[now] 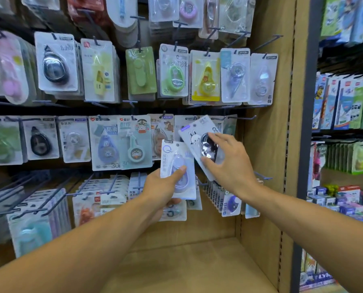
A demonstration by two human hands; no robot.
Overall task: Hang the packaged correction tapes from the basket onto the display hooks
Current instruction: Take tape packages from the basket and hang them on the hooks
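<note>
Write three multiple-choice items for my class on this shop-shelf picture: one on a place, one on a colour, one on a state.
1. Where is the tilted rabbit-print package?
A. in the right hand
B. on the shelf floor
C. on a top-row hook

2. What colour is the correction tape in the package that the left hand holds?
A. red
B. pale purple
C. black

3. What state are the two hands in?
A. both hang empty
B. only one holds a package
C. each grips a package

Answers: 1 A, its fingers curl round the blister; 2 B, the casing under the thumb is lilac; 3 C, both have fingers curled on a card.
</note>
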